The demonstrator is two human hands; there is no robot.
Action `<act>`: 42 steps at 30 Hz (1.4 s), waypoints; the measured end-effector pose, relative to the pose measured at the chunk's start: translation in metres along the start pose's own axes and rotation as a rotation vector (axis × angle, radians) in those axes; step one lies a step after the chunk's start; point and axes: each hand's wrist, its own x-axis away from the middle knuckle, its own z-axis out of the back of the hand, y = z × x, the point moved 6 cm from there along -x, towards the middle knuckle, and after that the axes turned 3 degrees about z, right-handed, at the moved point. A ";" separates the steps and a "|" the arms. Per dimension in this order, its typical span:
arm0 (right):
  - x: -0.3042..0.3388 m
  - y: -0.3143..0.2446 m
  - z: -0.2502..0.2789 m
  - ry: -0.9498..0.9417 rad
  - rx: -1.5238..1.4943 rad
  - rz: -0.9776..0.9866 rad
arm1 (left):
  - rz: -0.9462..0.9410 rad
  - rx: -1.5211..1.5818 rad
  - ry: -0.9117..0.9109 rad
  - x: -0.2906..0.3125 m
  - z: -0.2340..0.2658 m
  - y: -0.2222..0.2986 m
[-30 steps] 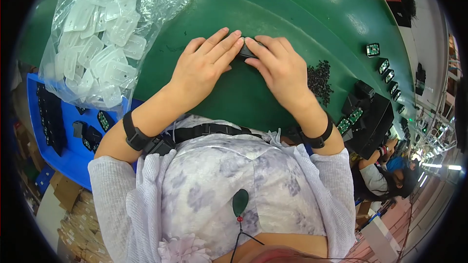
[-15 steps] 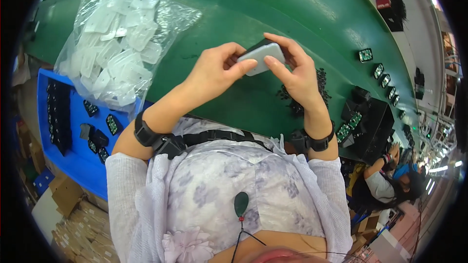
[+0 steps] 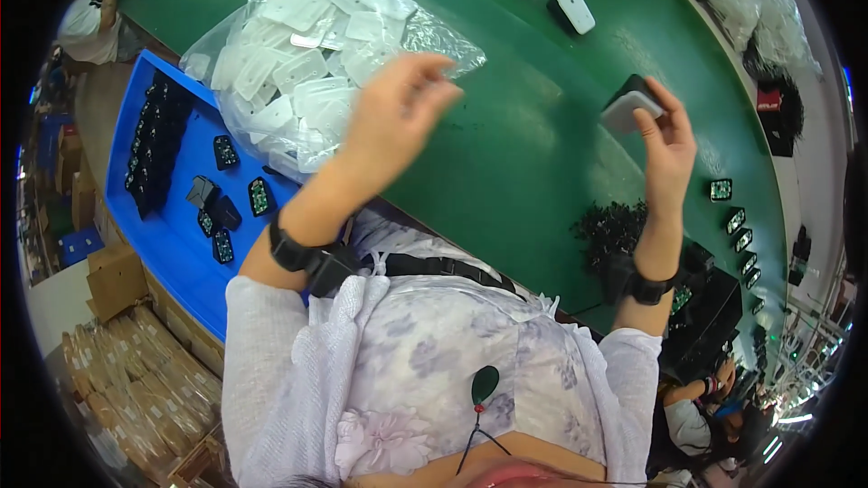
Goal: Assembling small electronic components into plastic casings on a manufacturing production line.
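My right hand [image 3: 667, 149] grips a black plastic case with a pale grey-white cover [image 3: 631, 112], held out over the right side of the green table. The thumb presses on the cover while the fingers wrap behind. My left hand [image 3: 393, 117], blurred by motion, is near the right side of a clear plastic bag [image 3: 443, 41]. Its fingers are curled but apart from the thumb, with nothing seen between them. Many translucent white plastic covers [image 3: 298, 68] fill the bag. Below my right hand lies a pile of small black parts [image 3: 610, 230].
A blue tray [image 3: 172, 258] at left holds black cases with green circuit boards [image 3: 259, 196]. White-topped cases [image 3: 574, 9] stand on the green table [image 3: 515, 163] at the far side. More board-filled cases [image 3: 721, 190] line the right edge, and a co-worker [image 3: 692, 420] sits at lower right.
My hands have separated. The right has carried the covered case to the right; the left has let go of it and moved toward the bag. The view has shifted.
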 end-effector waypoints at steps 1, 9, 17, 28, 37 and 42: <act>-0.011 0.006 0.010 0.033 -0.011 0.022 | -0.029 -0.125 0.140 -0.003 0.027 -0.014; -0.084 0.072 0.026 -0.255 0.073 -0.107 | 0.093 -1.139 0.075 0.000 0.121 -0.099; -0.096 0.099 0.030 -0.353 0.173 -0.329 | 0.058 -1.003 0.037 -0.001 0.125 -0.086; -0.024 0.020 0.077 -0.116 0.674 -0.071 | 0.109 -0.043 0.284 0.005 0.096 -0.020; 0.122 0.011 0.017 -0.381 0.829 0.060 | 0.304 0.338 -0.431 0.010 -0.072 0.016; 0.121 0.015 0.010 -0.294 0.745 0.106 | 0.312 0.428 -0.527 0.023 -0.125 0.018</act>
